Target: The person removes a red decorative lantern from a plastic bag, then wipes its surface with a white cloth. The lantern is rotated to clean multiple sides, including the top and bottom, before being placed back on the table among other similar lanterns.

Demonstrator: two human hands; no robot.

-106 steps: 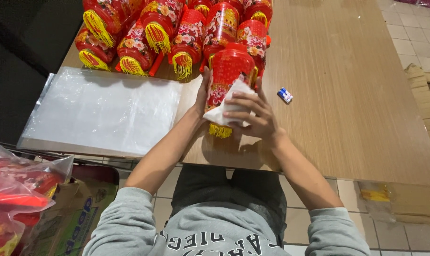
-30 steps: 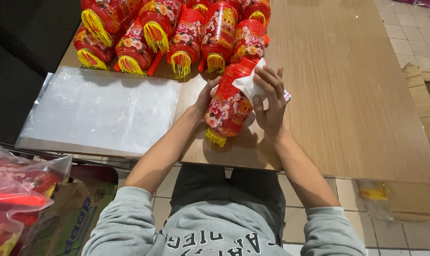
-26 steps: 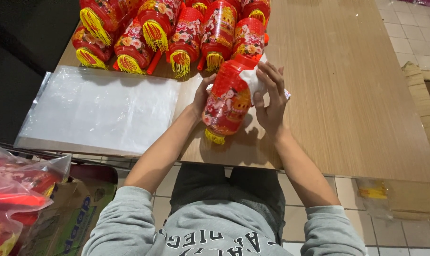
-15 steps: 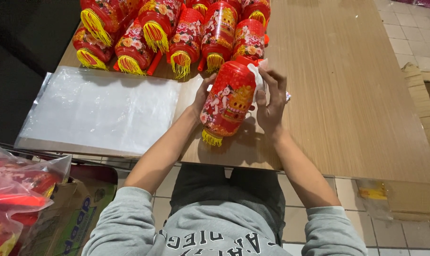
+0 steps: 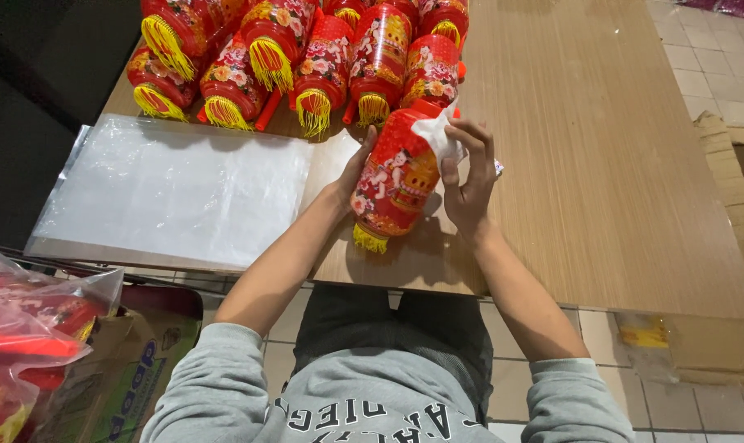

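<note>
While held, red lantern (image 5: 396,176) between both hands, white cloth (image 5: 434,135) atop.

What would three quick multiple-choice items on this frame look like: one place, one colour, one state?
1. Where does the clear plastic sheet lie? A: table's left part. B: floor. C: over the lanterns.
2. What colour is the held lantern's fringe? A: blue. B: yellow. C: white.
3. What does the right hand hold? A: nothing. B: scissors. C: white cloth against the lantern.

A: the clear plastic sheet lies flat on the table.
B: the held lantern is red with a yellow fringe.
C: the right hand presses the white cloth on it; the left hand steadies.
</note>
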